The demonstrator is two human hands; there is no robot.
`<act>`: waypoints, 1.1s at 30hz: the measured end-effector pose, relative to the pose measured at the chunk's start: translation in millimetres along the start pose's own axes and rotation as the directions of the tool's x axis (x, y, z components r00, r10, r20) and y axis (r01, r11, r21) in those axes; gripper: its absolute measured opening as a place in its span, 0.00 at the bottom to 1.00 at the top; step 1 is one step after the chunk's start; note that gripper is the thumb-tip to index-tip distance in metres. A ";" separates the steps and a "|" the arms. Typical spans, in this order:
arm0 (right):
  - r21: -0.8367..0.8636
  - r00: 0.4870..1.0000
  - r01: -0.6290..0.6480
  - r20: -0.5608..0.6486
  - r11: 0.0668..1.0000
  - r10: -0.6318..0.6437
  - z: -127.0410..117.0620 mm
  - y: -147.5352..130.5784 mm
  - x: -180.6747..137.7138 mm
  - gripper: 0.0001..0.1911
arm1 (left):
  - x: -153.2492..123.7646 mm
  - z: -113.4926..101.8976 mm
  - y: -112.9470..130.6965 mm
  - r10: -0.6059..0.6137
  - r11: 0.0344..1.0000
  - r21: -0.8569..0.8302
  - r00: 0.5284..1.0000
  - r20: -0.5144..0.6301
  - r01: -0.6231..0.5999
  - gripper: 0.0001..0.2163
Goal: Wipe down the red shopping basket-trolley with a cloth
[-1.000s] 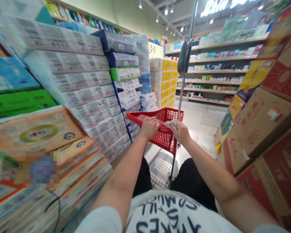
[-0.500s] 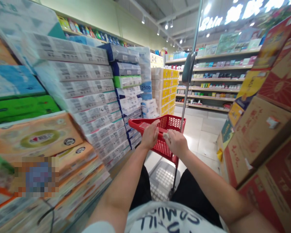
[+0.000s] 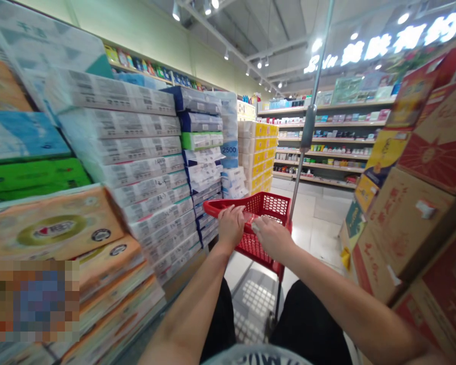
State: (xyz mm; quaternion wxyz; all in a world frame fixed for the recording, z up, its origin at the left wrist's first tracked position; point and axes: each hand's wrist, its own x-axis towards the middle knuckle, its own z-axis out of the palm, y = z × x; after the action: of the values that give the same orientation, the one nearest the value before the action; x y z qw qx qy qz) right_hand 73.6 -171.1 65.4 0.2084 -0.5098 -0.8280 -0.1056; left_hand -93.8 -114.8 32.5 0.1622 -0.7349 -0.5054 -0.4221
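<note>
A red plastic shopping cart (image 3: 275,204) with a perforated basket stands right in front of me, its tall metal pole (image 3: 298,177) rising at the right side. My left hand (image 3: 231,226) rests over the cart's handle with the fingers bent around it. Close beside it, my right hand (image 3: 274,238) also grips the handle; a small pale spot shows at its fingertips, too unclear to name. The undersides of both hands are hidden.
Stacked tissue packs, orange (image 3: 56,223) and white (image 3: 147,167), line the left side. Cardboard cartons (image 3: 410,218) are piled on the right. A pale tiled floor (image 3: 311,213) runs between them toward shelves (image 3: 334,124) of small goods at the back.
The view has tilted up a little, and the surroundings sit lower. My left fingers, stretched more forward before, now curl over the handle. The pole appears farther right.
</note>
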 end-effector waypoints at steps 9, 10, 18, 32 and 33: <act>0.279 1.000 -0.013 0.009 0.960 0.011 -4.9 26.1 49.2 0.30 | -1.2 0.4 -4.7 0.043 0.998 -0.049 0.999 -0.030 -0.044 0.17; 0.269 0.997 -0.052 -0.041 0.962 0.065 -4.9 32.2 59.6 0.29 | -1.9 0.3 -3.2 0.037 0.998 -0.052 0.998 -0.048 -0.039 0.17; 0.050 0.850 -0.066 0.526 0.997 0.030 17.7 49.1 81.1 0.09 | -4.4 -1.5 1.8 0.038 0.998 -0.046 0.998 -0.059 -0.041 0.17; 0.169 0.840 -0.039 0.539 0.985 -0.059 18.2 51.9 77.6 0.13 | -7.0 -1.6 3.2 0.002 1.000 -0.028 0.997 -0.080 -0.004 0.16; 0.186 0.840 -0.033 0.538 0.982 -0.073 18.4 51.1 77.9 0.13 | -7.0 -1.4 3.2 -0.002 1.000 -0.026 0.997 -0.075 0.000 0.16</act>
State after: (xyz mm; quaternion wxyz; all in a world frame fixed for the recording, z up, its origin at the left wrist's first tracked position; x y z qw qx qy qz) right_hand 83.9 -78.2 82.4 0.0116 -0.4881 -0.8645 0.1193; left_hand -92.6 -121.4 28.5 0.1713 -0.7203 -0.4937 -0.4561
